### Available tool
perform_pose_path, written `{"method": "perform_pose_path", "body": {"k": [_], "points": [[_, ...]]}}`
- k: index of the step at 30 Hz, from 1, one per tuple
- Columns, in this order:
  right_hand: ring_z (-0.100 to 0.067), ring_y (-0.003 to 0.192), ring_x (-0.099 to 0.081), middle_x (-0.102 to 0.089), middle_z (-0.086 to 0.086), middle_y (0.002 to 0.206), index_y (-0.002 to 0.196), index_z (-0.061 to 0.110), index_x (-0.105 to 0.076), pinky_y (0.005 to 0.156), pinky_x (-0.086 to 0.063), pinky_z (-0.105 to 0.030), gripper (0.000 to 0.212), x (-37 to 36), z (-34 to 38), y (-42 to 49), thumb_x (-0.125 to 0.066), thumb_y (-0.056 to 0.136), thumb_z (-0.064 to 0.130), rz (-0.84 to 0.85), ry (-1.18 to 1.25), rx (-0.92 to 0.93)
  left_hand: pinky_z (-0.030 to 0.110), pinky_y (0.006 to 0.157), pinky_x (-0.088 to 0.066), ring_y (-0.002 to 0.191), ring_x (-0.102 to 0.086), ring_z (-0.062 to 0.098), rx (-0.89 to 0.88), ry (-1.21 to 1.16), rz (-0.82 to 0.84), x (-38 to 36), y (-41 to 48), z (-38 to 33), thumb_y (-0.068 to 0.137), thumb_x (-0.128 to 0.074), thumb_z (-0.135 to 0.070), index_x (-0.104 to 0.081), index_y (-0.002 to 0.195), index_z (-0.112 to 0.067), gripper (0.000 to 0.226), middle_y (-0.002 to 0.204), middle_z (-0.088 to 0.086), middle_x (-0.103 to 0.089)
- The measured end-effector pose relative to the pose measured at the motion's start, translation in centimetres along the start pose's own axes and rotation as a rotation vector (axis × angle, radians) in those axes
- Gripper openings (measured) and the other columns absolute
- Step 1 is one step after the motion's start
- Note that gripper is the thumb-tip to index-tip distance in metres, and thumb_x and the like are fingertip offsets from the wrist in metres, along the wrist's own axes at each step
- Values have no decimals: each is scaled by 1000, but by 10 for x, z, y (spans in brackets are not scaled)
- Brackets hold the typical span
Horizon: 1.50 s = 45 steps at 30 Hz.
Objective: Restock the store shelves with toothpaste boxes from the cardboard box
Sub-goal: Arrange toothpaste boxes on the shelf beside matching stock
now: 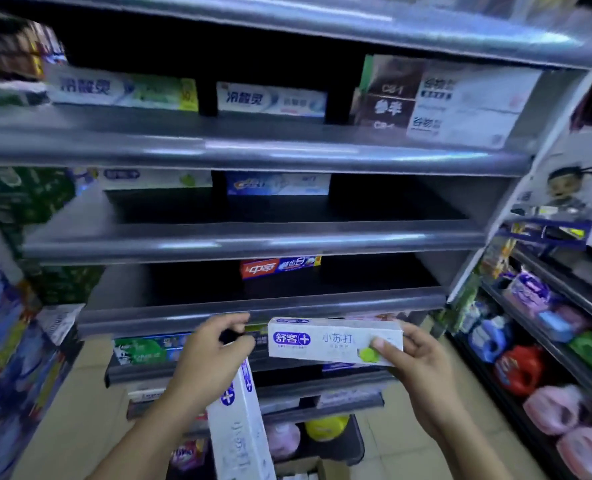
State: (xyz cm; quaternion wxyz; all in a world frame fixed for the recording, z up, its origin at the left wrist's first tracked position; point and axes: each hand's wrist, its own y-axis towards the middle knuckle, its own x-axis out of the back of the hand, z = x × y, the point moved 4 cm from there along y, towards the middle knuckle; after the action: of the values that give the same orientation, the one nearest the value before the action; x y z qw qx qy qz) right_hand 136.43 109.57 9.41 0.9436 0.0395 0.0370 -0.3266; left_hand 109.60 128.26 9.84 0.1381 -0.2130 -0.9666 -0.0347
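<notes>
Right now I stand before a grey store shelf unit [253,240], both hands raised in front of its lower tiers, each with a toothpaste box in it.

My right hand [422,372] grasps a white toothpaste box [325,339] by its right end, thumb across the front near a green spot. The box lies level, label facing me, just below the rim of the third shelf [263,315] and not yet on any tier.

My left hand [208,355] is curled round the top end of a second white box [239,431] of the same brand, which hangs nearly straight down.

As for progress, I judge the job far from finished. The second shelf carries only a matching white box [149,178] at its back left and a blue box [277,183] beside it, with dark bare board in front. The third shelf shows a single red and blue box [280,266]. A green box [142,349] sits on the tier behind my left hand. The top visible tier is fuller, with a stack of boxes [454,102] at its right.

At the bottom edge a brown corner, likely the cardboard box [325,467], is just in view; I cannot tell how much stock remains in it. Both boxes I hold have yet to be placed.
</notes>
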Motion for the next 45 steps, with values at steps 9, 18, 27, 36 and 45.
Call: {"method": "perform_pose_path", "body": {"k": [9,18,27,36,45], "points": [[-35,112,-70,-73,-18,119,117,29,-68,98,-55,-50,70,96,5,68,-98,56,48,-60,100,9,34,83,-48,90,-74,18,31,36,220,-125,18,-59,67,-50,-38,-72,116,-51,55,109,-18,-77],[-18,99,-66,-70,17,108,125,41,-67,88,-55,-42,49,142,13,141,-85,81,30,-192,-155,154,32,87,-55,100,-72,6,46,26,91,-188,51,-101,68,-54,-36,-75,112,-45,50,115,-20,-74],[-33,90,-61,-60,-14,99,135,26,-57,80,-55,-42,41,143,10,182,-68,96,33,-198,-625,164,27,60,-47,56,-61,5,171,79,23,-221,86,-82,87,-63,-18,-67,127,-25,40,117,4,-73],[-17,76,-59,-65,-3,97,150,28,-40,70,-50,-35,55,146,-8,175,-60,99,24,-110,-747,99,33,67,-49,75,-64,17,206,137,-22,-222,91,-70,88,-62,-23,-56,129,-28,41,112,-2,-70],[-6,78,-70,-76,10,88,102,24,-74,66,-54,-23,22,138,-16,95,-73,86,39,-7,-117,-59,35,51,-51,70,-68,34,452,-409,-490,-205,85,-56,90,-61,-22,-43,97,-14,21,83,15,-61]]}}
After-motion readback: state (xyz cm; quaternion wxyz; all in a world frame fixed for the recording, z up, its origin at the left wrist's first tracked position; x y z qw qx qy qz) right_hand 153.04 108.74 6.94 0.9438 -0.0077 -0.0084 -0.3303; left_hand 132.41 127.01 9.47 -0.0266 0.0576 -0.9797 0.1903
